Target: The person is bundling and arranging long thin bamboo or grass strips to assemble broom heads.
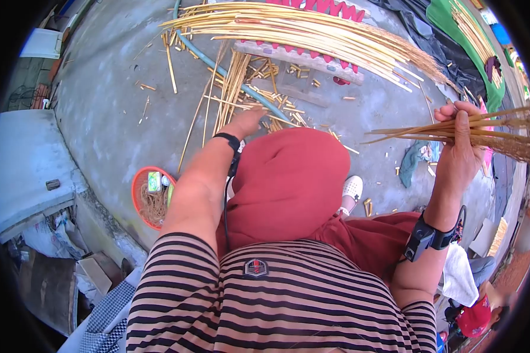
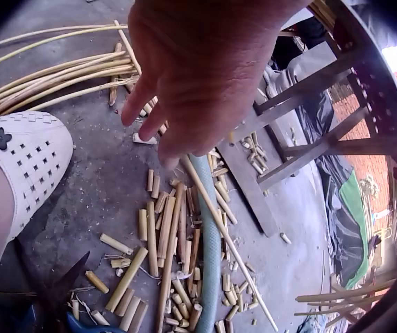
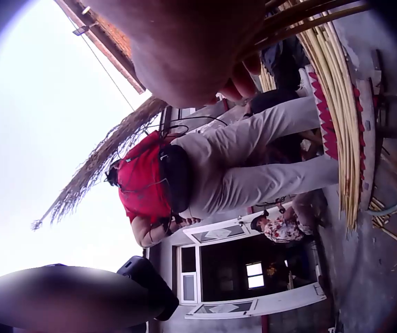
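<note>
Orange basket: far left on my feed, this orange basket sits on the floor, clear of both arms.
Left hand: low and forward, the left hand hangs fingers-down over the cut stubs. A thin stick passes behind its fingers — from here I cannot tell whether they pinch it.
Loose stalks: just beyond that hand, the loose stalks lie with their long axis running away from the wearer. The left hand is much the nearer one; the right is well apart.
Hose: a blue-green hose cuts diagonally across the floor here, stubs on both sides.
Wooden bench: farther out, I see long stalks stretched crosswise over the wooden bench.
Right hand: over on the right and raised, the right hand grips the bushy bundle, thumb across it.
Bushy bundle: it lies roughly crosswise — bare tips pointing left, toward the other hand's side, brushy ends out right.
</note>
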Demonstrator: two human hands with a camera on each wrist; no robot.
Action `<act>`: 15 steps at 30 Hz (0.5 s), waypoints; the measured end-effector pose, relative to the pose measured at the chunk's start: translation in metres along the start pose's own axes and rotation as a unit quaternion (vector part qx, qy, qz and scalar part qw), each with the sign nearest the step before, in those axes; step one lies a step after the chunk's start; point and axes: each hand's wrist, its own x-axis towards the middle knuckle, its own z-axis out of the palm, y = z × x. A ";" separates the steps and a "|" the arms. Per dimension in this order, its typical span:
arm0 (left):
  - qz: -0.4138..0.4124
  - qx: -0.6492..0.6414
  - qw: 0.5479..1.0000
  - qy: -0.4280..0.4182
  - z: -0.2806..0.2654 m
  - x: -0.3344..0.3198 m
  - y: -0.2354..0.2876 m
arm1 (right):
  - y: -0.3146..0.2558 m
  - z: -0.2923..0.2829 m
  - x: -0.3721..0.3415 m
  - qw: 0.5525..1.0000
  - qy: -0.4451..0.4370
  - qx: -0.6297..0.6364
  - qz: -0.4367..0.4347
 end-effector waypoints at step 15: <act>0.073 -0.017 0.962 0.263 -0.056 -0.046 0.036 | 0.013 0.009 0.023 0.998 0.000 -0.045 0.054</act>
